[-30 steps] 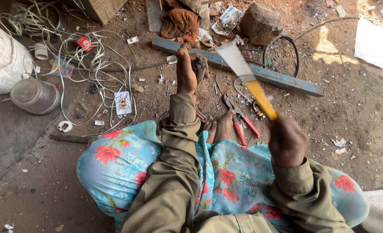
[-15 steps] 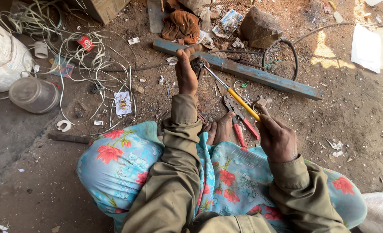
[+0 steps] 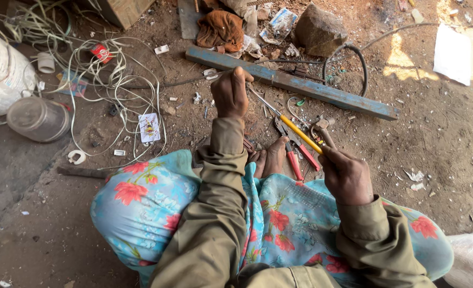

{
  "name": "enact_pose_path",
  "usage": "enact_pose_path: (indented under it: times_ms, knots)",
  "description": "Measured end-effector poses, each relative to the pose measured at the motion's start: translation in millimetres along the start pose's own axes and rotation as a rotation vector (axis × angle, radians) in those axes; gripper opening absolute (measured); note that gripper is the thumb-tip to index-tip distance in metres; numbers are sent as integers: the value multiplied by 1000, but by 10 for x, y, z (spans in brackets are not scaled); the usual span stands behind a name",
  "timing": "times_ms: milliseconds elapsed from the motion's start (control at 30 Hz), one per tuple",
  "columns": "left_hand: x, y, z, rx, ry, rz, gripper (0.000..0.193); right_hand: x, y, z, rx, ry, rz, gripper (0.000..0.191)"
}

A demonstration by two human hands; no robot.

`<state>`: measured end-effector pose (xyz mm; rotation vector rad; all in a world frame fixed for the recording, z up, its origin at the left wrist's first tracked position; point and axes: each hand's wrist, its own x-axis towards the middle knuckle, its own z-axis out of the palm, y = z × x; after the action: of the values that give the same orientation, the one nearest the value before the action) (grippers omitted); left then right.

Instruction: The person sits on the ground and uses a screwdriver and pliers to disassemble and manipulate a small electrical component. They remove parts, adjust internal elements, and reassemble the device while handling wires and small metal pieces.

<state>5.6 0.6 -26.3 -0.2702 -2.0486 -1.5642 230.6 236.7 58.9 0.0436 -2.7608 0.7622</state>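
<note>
You are holding a yellow-handled blade tool [image 3: 295,127] in your right hand [image 3: 347,173], fingers closed around the handle's near end, and its thin metal blade is slanting up and left toward your left hand [image 3: 231,95]. That left hand is curled shut over something small at the blade's tip; what it is gripping cannot be made out. Both hands are working just in front of the long blue metal bar [image 3: 295,82] lying across the dirt floor [image 3: 439,138]. Red-handled pliers [image 3: 295,146] are lying under the blade, beside your bare feet [image 3: 269,157]. Farther off, an orange-brown rag [image 3: 220,29] and a rock [image 3: 317,29] are sitting beyond the bar. To the left, tangled white wire [image 3: 119,80] is spreading over the ground, near a clear plastic jar [image 3: 38,118] and a white sack [image 3: 2,74].
</note>
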Motion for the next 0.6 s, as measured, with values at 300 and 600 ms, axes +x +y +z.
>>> enact_pose_path:
  times_ms: [300, 600]
  knots:
    - [-173, 32, 134, 220, 32, 237, 62, -54, -92, -85, -206, 12, 7, 19]
    - [-367, -262, 380, 232, -42, 160, 67, -71, -294, -310, -424, 94, -72, 17]
